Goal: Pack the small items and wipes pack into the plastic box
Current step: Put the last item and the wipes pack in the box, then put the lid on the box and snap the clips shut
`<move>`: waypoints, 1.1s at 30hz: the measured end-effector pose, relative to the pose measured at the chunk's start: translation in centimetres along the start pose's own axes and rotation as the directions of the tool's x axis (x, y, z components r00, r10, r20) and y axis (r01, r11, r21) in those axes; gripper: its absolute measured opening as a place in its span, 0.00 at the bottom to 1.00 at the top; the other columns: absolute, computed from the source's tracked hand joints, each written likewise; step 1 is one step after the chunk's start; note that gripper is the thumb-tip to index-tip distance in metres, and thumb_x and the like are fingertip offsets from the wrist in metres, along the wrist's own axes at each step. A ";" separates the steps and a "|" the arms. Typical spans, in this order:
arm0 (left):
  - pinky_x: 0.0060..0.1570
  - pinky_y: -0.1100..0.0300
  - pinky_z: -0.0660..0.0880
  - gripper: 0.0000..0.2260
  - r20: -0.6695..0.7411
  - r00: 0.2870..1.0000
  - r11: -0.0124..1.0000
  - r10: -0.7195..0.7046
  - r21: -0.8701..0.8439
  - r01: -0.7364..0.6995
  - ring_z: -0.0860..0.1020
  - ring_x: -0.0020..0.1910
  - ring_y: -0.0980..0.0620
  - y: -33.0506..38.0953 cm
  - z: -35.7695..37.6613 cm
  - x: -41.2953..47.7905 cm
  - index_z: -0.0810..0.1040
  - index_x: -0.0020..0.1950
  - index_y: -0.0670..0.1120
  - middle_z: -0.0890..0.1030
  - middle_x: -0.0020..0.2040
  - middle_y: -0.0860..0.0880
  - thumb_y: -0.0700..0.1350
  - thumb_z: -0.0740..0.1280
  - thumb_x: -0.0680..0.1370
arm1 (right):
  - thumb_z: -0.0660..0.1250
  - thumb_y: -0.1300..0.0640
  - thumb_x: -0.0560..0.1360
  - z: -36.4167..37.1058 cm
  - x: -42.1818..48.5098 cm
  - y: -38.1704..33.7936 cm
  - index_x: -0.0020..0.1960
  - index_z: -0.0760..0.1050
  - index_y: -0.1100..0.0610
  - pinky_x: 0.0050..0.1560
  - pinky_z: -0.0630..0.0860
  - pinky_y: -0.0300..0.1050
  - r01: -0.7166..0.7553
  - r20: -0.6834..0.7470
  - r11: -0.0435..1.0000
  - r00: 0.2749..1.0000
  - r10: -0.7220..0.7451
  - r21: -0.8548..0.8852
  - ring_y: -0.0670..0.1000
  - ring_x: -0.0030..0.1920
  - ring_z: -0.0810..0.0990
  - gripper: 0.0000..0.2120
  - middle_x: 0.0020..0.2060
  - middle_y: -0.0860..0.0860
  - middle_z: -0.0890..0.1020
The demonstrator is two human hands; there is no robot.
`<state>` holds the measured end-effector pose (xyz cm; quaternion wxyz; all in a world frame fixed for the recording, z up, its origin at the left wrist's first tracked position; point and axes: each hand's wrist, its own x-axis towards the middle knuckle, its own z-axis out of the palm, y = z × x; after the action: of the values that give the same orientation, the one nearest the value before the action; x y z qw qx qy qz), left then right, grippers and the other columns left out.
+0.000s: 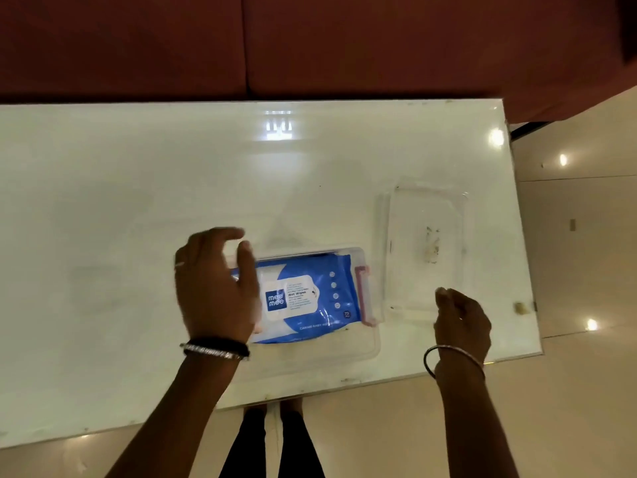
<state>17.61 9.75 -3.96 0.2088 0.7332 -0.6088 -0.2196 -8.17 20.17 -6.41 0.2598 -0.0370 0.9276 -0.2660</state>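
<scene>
A blue and white wet wipes pack (pixel 310 298) lies flat inside a clear plastic box (pixel 368 350) near the table's front edge. The box has a pink clasp (pixel 363 294) on its right end. My left hand (pixel 213 288) hovers over the box's left end with fingers spread, covering part of the pack; nothing is held in it. My right hand (pixel 462 322) is right of the box, fingers loosely curled, at the near edge of the clear lid (pixel 427 250), which lies flat on the table. I cannot tell whether it touches the lid. No small items show.
The white glossy table (pixel 138 219) ends close on the right and at the front. A dark red sofa (pixel 310 43) runs behind it. A small tan scrap (pixel 519 307) sits at the right edge. My legs (pixel 272 443) stand below the front edge.
</scene>
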 end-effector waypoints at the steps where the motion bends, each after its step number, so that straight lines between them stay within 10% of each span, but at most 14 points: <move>1: 0.54 0.61 0.65 0.07 0.020 0.998 0.998 0.054 -0.030 -0.053 0.78 0.52 0.44 1.7 0.8 0.7 0.80 0.53 0.45 0.82 0.50 0.46 0.43 0.65 0.77 | 0.70 0.50 0.73 -0.4 1.2 0.3 0.59 0.78 0.54 0.64 0.74 0.54 -0.080 -0.020 0.997 0.997 0.080 0.022 0.60 0.56 0.81 0.16 0.52 0.55 0.83; 9: 0.61 0.52 0.70 0.15 0.499 0.787 0.930 0.363 -0.134 -0.343 0.72 0.63 0.44 14.4 11.9 5.3 0.72 0.65 0.45 0.77 0.62 0.45 0.47 0.60 0.80 | 0.72 0.61 0.71 -1.0 4.3 4.2 0.67 0.71 0.62 0.48 0.80 0.54 -0.557 0.193 0.723 0.827 0.528 0.408 0.57 0.50 0.79 0.25 0.51 0.59 0.76; 16: 0.70 0.46 0.63 0.26 0.838 0.504 0.884 0.209 0.058 -0.464 0.60 0.74 0.40 18.1 19.2 7.7 0.55 0.77 0.43 0.63 0.75 0.42 0.50 0.55 0.82 | 0.67 0.65 0.74 -0.3 4.6 3.5 0.62 0.72 0.68 0.45 0.80 0.52 -0.625 0.350 0.603 0.780 0.519 0.496 0.59 0.48 0.77 0.17 0.46 0.61 0.75; 24: 0.66 0.48 0.65 0.25 0.751 0.619 0.852 0.230 0.151 -0.500 0.64 0.69 0.37 18.4 17.8 7.5 0.64 0.72 0.40 0.66 0.69 0.39 0.55 0.54 0.81 | 0.70 0.62 0.74 -0.6 5.4 0.5 0.45 0.74 0.61 0.53 0.79 0.56 -0.651 0.425 0.563 0.759 0.494 0.508 0.60 0.48 0.79 0.04 0.50 0.62 0.76; 33: 0.63 0.56 0.71 0.21 0.315 0.884 0.898 0.345 -0.385 -0.213 0.75 0.61 0.50 14.4 7.3 6.6 0.73 0.67 0.47 0.77 0.62 0.48 0.57 0.56 0.80 | 0.66 0.40 0.74 -2.8 4.1 -2.1 0.53 0.76 0.58 0.59 0.78 0.58 -0.411 0.351 0.439 0.912 0.214 0.799 0.62 0.56 0.82 0.21 0.51 0.60 0.80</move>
<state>2.88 0.49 -2.12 0.2414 0.5334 -0.6908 -0.4242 -13.22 18.84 -5.18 0.3787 0.2431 0.6306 -0.6323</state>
